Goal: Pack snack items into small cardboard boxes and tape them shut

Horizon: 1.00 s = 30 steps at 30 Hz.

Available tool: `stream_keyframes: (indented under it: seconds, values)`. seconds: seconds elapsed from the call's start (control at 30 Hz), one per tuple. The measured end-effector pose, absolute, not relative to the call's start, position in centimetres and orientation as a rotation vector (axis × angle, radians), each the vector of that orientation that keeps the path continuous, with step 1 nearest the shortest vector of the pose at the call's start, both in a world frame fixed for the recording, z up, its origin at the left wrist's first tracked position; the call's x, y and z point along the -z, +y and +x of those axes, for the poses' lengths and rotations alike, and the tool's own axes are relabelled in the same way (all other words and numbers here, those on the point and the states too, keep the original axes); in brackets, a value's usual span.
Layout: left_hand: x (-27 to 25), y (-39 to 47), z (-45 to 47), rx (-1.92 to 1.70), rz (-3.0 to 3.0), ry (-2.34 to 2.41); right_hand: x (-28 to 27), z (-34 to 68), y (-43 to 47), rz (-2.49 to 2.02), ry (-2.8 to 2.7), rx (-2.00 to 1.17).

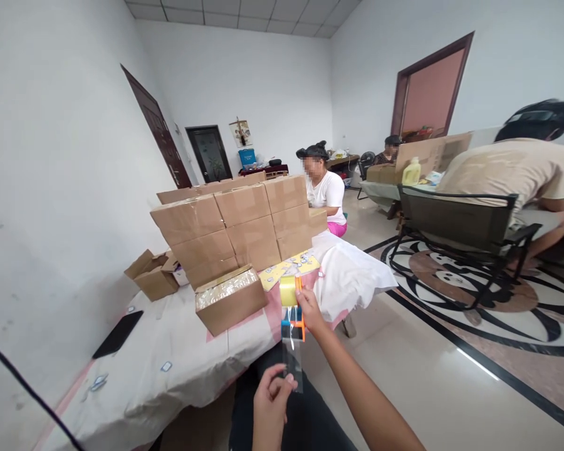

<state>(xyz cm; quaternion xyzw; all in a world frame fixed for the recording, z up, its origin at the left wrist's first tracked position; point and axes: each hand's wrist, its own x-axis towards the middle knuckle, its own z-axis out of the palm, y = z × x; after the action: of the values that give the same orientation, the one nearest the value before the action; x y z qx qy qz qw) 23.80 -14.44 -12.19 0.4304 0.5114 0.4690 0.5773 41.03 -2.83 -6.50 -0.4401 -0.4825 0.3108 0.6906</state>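
1. Tape dispenser, orange and blue plastic (289,315) with a yellowish roll (287,292) on it, is held up in the near middle, right by the near edge of the table with the whitish cloth (136,382).
2. Strip of clear glossy tape (292,360) runs from it down over the person's lap. It's pulled out but not stuck on any box yet.
3. Progress, as far as I can judge: the nearest brown cardboard box (237,308) has shiny tape over its top, so at least some taping looks done there. The tall brown cardboard stack (244,228) just behind it looks closed up from this side. On the left, a smaller brown carton (153,275) has its flaps up, so that one seems left over. Hidden sides, no idea.
4. Right hand (311,311): fingers wrapped around the dispenser's orange side, decent grip.
5. Left hand (273,389): half curled, thumb and index at the strip's lower end. Looks like contact, but can't tell if it's really pinched.
6. Further out: yellow patterned sheet (289,268) and crumpled white sheet (352,275) on the table's right, flat black slab (118,334) on the left, co-worker in a white top (328,191) beyond the stack, another in a tan shirt (507,166) far right.
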Motion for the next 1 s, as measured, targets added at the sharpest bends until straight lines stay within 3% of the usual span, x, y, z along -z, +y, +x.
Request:
stream_keyframes:
  seconds: [0.4,1.0]
  values:
    - [10.2,-16.6,20.6,-1.116,1.154,1.32,4.2,37.4,-8.8,-0.745,-0.922,-1.104]
    - [5.4,-18.7,17.8,-1.144,1.489,1.523,0.1,32.4,-13.3,-0.775,-0.698,-0.859]
